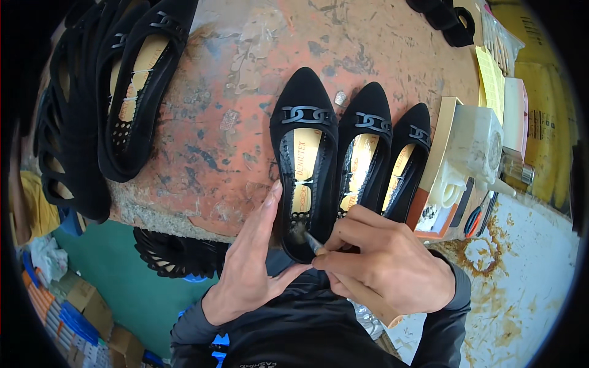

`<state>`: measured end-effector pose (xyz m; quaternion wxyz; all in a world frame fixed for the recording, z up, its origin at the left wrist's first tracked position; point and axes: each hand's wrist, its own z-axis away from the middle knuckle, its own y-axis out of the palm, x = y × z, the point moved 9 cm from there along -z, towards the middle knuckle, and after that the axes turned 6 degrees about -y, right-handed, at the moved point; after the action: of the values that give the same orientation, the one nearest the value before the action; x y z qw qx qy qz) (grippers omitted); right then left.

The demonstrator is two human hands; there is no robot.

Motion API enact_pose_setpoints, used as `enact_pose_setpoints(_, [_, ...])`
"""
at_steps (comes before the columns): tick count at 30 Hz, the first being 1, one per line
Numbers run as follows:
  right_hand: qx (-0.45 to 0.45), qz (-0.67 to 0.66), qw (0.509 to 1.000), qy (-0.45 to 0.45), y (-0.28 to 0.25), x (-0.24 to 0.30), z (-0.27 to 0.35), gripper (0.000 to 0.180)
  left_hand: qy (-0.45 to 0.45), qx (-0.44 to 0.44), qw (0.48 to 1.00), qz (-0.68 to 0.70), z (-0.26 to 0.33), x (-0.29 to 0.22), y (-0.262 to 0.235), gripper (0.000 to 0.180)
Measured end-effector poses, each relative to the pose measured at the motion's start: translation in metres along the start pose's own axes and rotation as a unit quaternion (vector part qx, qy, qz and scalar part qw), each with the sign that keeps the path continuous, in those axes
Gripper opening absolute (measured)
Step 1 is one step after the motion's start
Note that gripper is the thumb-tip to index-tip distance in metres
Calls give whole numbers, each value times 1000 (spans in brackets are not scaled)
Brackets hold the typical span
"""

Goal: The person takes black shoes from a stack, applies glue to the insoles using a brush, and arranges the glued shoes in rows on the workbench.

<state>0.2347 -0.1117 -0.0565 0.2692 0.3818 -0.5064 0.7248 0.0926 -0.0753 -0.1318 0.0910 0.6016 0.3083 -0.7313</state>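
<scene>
A black pointed flat shoe [305, 92] with a dark chain ornament and a pale insole stands toe-away at the table's near edge. My left hand [248, 264] lies along its left side, fingers stretched and thumb spread to the back of the heel. Closed around a wooden-handled brush [363, 299] is my right hand [383, 260]; the bristle end reaches inside the shoe's heel. Two matching flats, a middle one [366, 101] and a right one [415, 119], stand beside it, their heels partly hidden by my right hand.
More black flats [172, 27] are piled at the left on the worn reddish table [208, 122]. An off-white container [472, 144] stands in a box [437, 165] right of the shoes. Scissors [472, 221] lie nearby. Dark shoes [175, 251] show below the table edge; cardboard boxes [89, 300] sit lower left.
</scene>
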Motion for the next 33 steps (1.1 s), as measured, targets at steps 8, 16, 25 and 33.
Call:
enact_pose_setpoints(8, [-228, 198, 952, -54, -29, -11, -5, 23, 16, -7, 1000, -4, -2, -2, 4, 133])
enact_pose_setpoints(16, [-266, 317, 910, -34, 5, -6, 10, 36, -6, -10, 1000, -6, 4, 1, -1, 133])
enact_pose_setpoints(25, [-319, 230, 917, -67, -20, -25, -5, 27, -35, -75, 991, -102, 6, -19, -3, 96])
enact_pose_setpoints(33, [-560, 195, 805, 1, -89, 28, 121, 20, 151, 26, 913, -378, 2, -78, 103, 62])
